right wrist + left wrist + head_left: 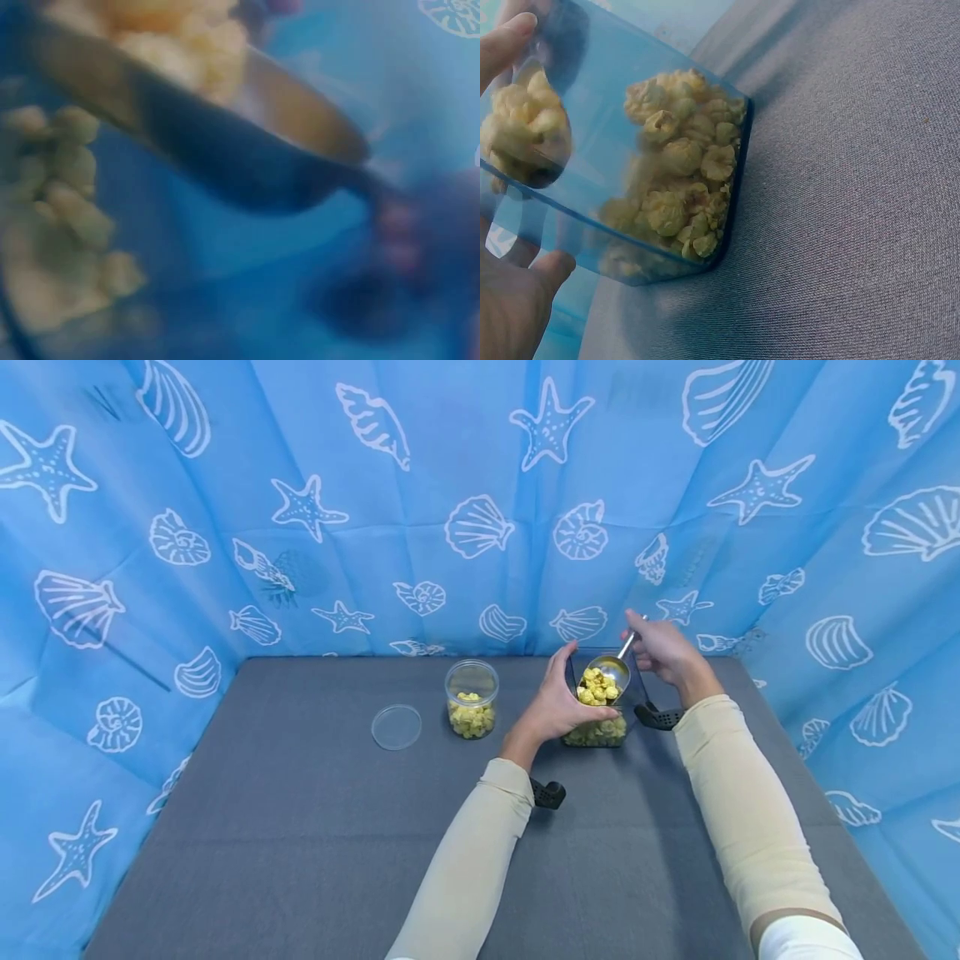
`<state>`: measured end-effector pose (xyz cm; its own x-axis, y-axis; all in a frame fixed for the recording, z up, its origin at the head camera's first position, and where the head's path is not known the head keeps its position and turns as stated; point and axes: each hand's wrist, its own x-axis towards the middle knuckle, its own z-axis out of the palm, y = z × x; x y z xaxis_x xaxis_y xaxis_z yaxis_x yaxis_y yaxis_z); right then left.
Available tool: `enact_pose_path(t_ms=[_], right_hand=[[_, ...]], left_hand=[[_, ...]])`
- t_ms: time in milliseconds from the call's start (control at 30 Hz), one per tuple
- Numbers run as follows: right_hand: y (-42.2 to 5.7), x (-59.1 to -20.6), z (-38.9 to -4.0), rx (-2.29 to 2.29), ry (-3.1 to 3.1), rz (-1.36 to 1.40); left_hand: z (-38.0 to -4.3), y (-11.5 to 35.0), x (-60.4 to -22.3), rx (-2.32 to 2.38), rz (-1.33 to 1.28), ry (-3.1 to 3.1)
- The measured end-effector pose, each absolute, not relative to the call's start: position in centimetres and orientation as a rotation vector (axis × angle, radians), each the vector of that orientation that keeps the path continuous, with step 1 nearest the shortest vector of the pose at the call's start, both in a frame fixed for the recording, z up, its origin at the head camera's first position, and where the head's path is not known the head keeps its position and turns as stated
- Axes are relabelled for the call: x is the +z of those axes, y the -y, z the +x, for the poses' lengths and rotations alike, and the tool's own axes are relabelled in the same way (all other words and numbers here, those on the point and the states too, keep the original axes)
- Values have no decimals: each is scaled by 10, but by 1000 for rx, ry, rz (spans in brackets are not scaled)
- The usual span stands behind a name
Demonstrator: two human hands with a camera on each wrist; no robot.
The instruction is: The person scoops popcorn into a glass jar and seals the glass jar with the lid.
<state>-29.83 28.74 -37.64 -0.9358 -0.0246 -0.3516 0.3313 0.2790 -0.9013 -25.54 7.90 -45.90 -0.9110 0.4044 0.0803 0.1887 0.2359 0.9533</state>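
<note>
My left hand (558, 703) grips a clear square-sided container (604, 112), thumb on the near side and fingers around the far left. Popcorn (682, 157) fills its lower part. My right hand (666, 652) holds a metal scoop (618, 665) by its handle, tilted with its bowl at the container's mouth. Yellow popcorn (597, 687) is heaped in the bowl. Through the container's wall, the left wrist view shows the loaded bowl above the popcorn below. In the right wrist view the scoop (225, 161) is blurred and close.
Left of the container stands a clear round jar (472, 681) partly filled with popcorn. A clear round lid (396, 727) lies flat on the grey tabletop (300, 827) beside it. A blue curtain (420, 460) with shell prints hangs behind and at both sides.
</note>
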Motion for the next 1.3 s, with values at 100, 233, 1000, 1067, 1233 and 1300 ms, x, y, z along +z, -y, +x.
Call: enact_pose_path(t_ms=[100, 233, 1000, 1067, 1233, 1300], right_hand=[[-289, -380, -303, -1681, -2250, 278], [-291, -379, -303, -1759, -2196, 282], [-317, -366, -287, -2177, -1950, 396], [-319, -366, -285, -2182, -1946, 409], [-321, -366, -282, -2200, -1913, 436], [-321, -367, -281, -2207, -1896, 448]], left_hand=[[-255, -79, -458, 1762, 566, -2303], [-256, -79, -459, 1775, 567, -2299], [-255, -79, -460, 1748, 559, -2317], [-255, -79, -460, 1744, 563, -2319], [-256, -79, -461, 1755, 564, -2304], [-256, -79, -462, 1759, 561, -2296]])
